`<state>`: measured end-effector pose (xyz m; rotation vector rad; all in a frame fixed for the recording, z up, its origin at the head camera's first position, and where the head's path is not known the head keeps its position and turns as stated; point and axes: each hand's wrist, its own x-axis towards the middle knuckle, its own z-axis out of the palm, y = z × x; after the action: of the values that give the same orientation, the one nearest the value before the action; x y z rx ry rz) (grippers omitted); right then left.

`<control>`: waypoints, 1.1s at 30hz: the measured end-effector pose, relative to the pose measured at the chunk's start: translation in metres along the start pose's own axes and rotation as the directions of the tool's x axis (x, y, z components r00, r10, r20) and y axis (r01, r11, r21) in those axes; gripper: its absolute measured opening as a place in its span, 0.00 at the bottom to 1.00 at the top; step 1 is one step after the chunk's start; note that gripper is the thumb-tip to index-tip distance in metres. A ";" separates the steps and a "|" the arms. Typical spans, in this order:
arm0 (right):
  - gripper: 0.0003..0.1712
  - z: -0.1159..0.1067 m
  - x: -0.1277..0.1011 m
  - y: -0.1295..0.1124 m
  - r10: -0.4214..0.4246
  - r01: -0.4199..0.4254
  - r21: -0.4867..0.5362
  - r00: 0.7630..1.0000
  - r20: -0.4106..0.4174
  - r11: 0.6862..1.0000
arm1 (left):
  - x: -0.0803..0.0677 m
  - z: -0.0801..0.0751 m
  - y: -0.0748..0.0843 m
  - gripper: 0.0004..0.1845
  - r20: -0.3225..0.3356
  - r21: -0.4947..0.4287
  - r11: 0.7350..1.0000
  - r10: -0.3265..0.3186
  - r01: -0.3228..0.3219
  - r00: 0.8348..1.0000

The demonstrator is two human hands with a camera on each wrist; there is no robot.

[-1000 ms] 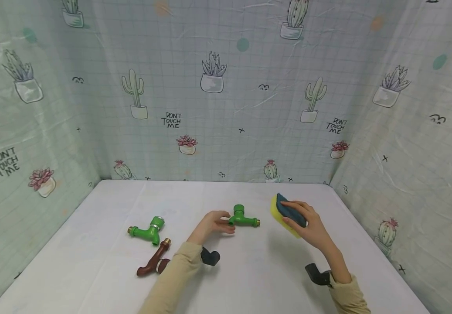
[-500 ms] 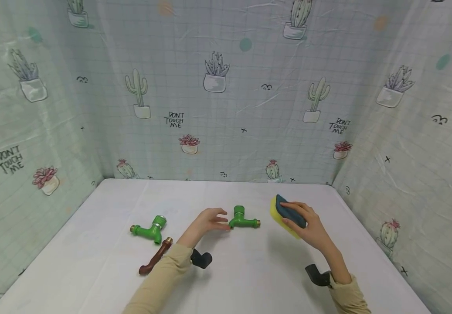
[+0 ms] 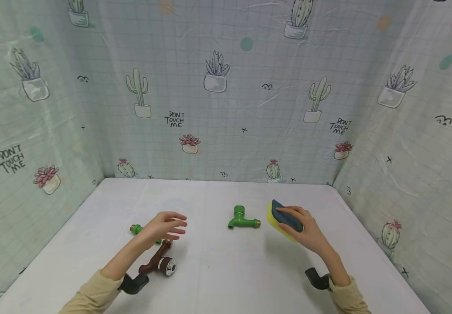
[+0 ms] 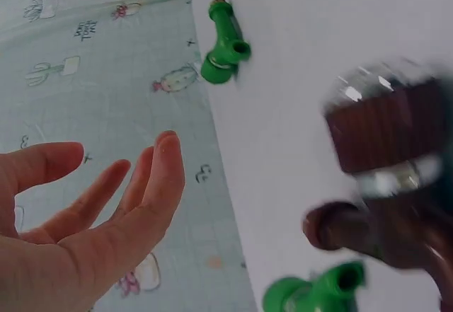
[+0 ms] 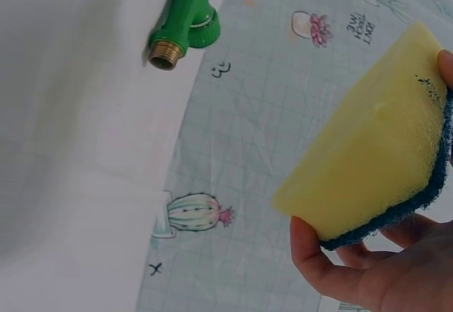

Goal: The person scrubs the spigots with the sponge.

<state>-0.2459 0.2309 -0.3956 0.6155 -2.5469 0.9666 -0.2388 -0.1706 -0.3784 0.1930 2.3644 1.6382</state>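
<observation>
**Sponge held, left hand shifted to the two faucets at the left**

Head view: A yellow sponge with a dark scouring face is gripped by the right hand, fingers curled over its dark side, just clear of the white table. Just beside that grip, towards the left hand, a green faucet lies alone on the table, touched by neither hand. The left hand is held with fingers spread and relaxed, nothing in it, directly above a second green faucet, which is mostly hidden under it, and just beyond a brown faucet. As a judgement, no wiping contact between sponge and any faucet is shown, so the cleaning of the faucets appears still to be done.

Left wrist view: The left hand is seen with fingers straight and apart, empty. The brown faucet is blurred close below it, a green faucet end beside that, and the far green faucet well apart.

Right wrist view: The sponge is clamped between thumb and fingers; the lone green faucet lies on the table beyond the grip.

Against the earlier frames: the left hand was at the lone green faucet, its fingers touching it; that faucet has been let go and the hand has been moved across to the other two. The sponge has been kept in the right hand, almost unmoved.
</observation>
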 end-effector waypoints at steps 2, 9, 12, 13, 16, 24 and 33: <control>0.24 0.000 -0.001 0.000 -0.004 0.004 -0.003 1.000 0.006 1.000 | -0.016 -0.008 -0.009 0.18 -0.052 0.100 0.995 0.014 -0.009 0.999; 0.23 0.003 -0.006 0.000 -0.005 0.006 -0.024 0.999 0.032 1.000 | -0.048 -0.014 -0.036 0.16 -0.196 0.480 0.870 0.231 -0.112 0.953; 0.23 0.007 -0.008 -0.002 -0.018 0.019 -0.022 0.999 0.049 1.000 | -0.054 -0.006 -0.044 0.21 -0.192 0.571 0.813 0.266 -0.113 0.945; 0.23 0.008 -0.009 -0.003 -0.026 0.027 -0.020 0.998 0.056 0.999 | -0.056 -0.003 -0.046 0.23 -0.188 0.599 0.794 0.266 -0.104 0.946; 0.22 0.012 -0.010 -0.006 -0.058 0.060 -0.015 0.995 0.078 0.998 | -0.059 0.007 -0.051 0.30 -0.177 0.665 0.744 0.238 -0.063 0.955; 0.23 0.020 -0.015 -0.015 -0.107 0.109 -0.020 0.990 0.088 0.994 | -0.060 0.025 -0.065 0.32 -0.145 0.820 0.571 0.266 -0.035 0.953; 0.25 0.027 -0.017 -0.019 -0.239 0.248 -0.243 0.969 0.065 0.938 | -0.056 0.031 -0.067 0.29 -0.156 0.865 0.501 0.254 0.008 0.955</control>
<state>-0.2264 0.2037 -0.4125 0.8518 -2.4910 0.5445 -0.1739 -0.1811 -0.4434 0.3424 3.2490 0.3247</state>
